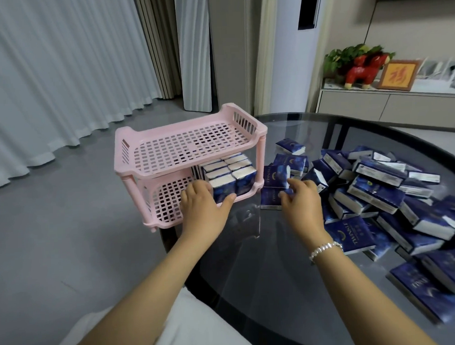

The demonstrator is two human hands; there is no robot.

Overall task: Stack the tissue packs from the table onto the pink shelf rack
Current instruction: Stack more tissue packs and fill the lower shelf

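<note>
Glass table — blue tissue packs

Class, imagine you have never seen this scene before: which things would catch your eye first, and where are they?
Most striking is the pink shelf rack at the glass table's left edge, its top tier bare, its lower tier holding a block of blue tissue packs. Next, the loose pile of packs across the table's right side. Both hands reach in: the left hand holds the shelved block, the right hand grips a pack.
</note>
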